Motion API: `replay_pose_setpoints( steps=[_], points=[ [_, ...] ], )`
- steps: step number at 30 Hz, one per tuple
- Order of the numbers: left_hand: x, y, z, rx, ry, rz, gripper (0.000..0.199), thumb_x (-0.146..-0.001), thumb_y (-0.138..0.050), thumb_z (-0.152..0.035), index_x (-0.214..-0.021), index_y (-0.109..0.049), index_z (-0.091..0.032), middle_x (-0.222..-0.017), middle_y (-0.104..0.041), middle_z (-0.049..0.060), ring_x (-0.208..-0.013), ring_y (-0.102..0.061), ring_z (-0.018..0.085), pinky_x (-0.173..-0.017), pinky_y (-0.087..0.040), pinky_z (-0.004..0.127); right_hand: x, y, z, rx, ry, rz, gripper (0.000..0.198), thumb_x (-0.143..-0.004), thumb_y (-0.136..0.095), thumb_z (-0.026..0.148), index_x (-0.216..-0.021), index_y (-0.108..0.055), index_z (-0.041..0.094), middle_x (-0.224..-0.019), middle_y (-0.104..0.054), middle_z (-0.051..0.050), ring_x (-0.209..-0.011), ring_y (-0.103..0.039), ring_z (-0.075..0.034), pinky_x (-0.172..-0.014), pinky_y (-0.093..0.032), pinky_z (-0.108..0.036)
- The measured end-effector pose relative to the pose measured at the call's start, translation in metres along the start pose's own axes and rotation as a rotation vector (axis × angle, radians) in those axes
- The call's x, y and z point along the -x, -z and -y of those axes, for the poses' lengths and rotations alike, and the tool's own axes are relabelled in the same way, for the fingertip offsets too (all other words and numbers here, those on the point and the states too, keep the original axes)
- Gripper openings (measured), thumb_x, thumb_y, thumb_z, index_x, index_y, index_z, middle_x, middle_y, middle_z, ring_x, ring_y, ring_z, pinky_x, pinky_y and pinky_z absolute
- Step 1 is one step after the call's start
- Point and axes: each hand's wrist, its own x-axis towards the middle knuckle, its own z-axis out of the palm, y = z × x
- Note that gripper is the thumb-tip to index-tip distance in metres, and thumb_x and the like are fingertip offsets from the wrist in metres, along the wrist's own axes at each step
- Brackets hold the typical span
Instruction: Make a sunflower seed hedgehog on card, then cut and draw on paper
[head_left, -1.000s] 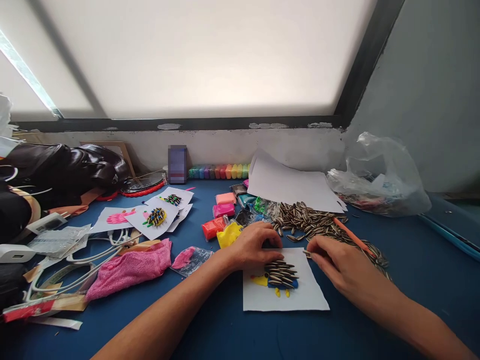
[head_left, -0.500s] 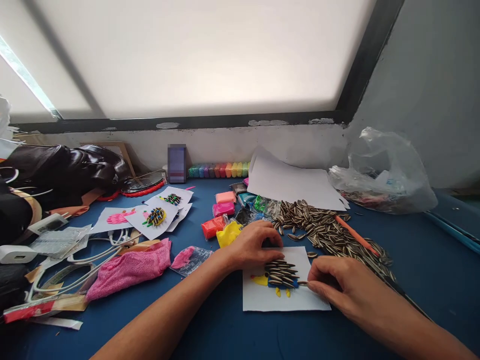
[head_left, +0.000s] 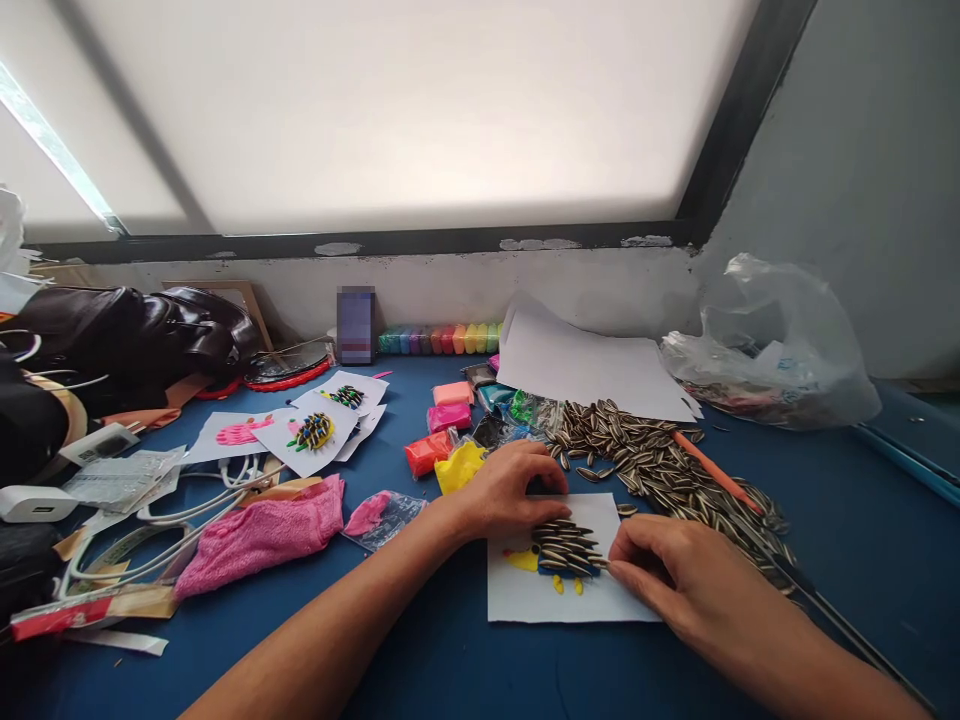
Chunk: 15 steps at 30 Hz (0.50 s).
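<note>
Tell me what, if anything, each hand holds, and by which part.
Right hand: a seed, pinched near the end away from the blue clay. Left hand: rests on the paper, nothing visibly gripped.

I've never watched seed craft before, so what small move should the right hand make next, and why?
Probably press the seed into the blue clay: the right hand pinches it at the clay's right edge, beside other seeds set there, while the left hand rests at the upper left of the white paper.

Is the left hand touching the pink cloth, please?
No, the left hand is at the white card, apart from the pink cloth.
</note>
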Motion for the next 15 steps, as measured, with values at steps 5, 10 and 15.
replay_pose_setpoints(
  steps=[5, 10, 15],
  points=[
    [-0.0002, 0.0005, -0.0007, -0.012, 0.008, 0.010, 0.017, -0.077, -0.074, -0.031, -0.085, -0.068, -0.017, -0.083, -0.059, 0.001, -0.081, -0.053, 0.014, -0.071, -0.039, 0.025, -0.0001, -0.0024, 0.0024, 0.000, 0.023, -0.017, 0.021, -0.088, -0.048, 0.020, -0.069, -0.058, 0.023, -0.071, -0.066, -0.001, -0.062, -0.060, -0.016, -0.056, -0.041, -0.026],
    [-0.0006, 0.0003, -0.0002, -0.004, -0.003, 0.008, 0.016, -0.077, -0.075, -0.030, -0.085, -0.068, -0.017, -0.083, -0.059, 0.001, -0.081, -0.053, 0.014, -0.071, -0.039, 0.025, 0.0000, -0.0041, 0.0037, 0.055, 0.006, 0.002, 0.020, -0.088, -0.048, 0.019, -0.070, -0.057, 0.023, -0.073, -0.066, -0.001, -0.065, -0.061, -0.017, -0.058, -0.041, -0.027],
    [-0.0005, 0.0006, -0.0006, -0.015, -0.004, 0.008, 0.015, -0.077, -0.075, -0.029, -0.084, -0.068, -0.017, -0.082, -0.059, 0.001, -0.080, -0.053, 0.014, -0.071, -0.040, 0.025, 0.0010, -0.0068, 0.0047, 0.094, 0.022, -0.034, 0.021, -0.088, -0.049, 0.019, -0.067, -0.054, 0.023, -0.071, -0.066, -0.001, -0.065, -0.062, -0.017, -0.056, -0.041, -0.026]
  ],
)
